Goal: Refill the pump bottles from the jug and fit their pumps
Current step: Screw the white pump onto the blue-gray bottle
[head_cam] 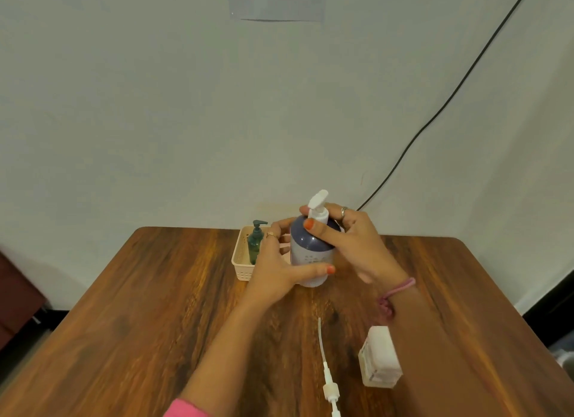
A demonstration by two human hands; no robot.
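Hands meet on the purple pump bottle (312, 255), which stands upright on the table (155, 292) towards its far edge: the left hand (279, 261) wraps the bottle's body, while the right hand (351, 239) pinches the white pump (318, 207) at its collar. Just left of the bottle sits a cream basket (240, 258) holding a green pump bottle (256, 239). Nearer than the bottle lie a loose pump (326, 370) and, right of it, a white jug (379, 357). Bare wood stretches left of the bottle.

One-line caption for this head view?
Left hand steadies the purple bottle while right hand grips its white pump; spare pump lies on table.
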